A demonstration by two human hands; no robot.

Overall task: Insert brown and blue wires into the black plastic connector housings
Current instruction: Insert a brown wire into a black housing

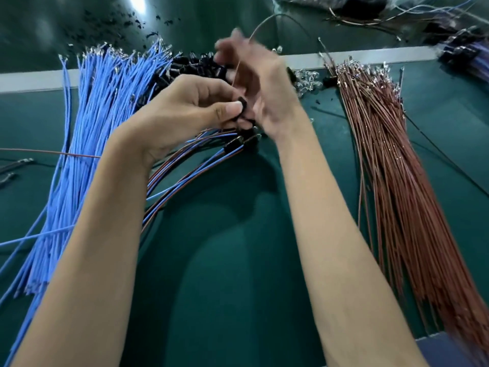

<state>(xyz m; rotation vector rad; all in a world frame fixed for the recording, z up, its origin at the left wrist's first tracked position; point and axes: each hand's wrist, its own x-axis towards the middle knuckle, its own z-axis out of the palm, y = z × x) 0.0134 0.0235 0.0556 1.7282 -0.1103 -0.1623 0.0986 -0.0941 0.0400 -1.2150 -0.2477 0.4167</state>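
Note:
My left hand [190, 107] pinches a small black connector housing [242, 104] between thumb and fingers at the middle of the view. My right hand [254, 75], blurred by motion, is raised just beyond it and holds a thin wire [260, 23] that arcs up and away from it. Below the hands lies a bunch of finished brown-and-blue wire pairs [185, 168] with black housings on their ends. A thick bundle of blue wires [105, 102] lies on the left. On the right lies a bundle of brown wires [397, 168].
A pile of loose black housings [195, 64] sits behind my hands on the green mat [232, 260]. Small clear parts [308, 80] lie beside it. A grey strip [34, 80] crosses the table. More wires and black parts [460, 51] lie at the far right.

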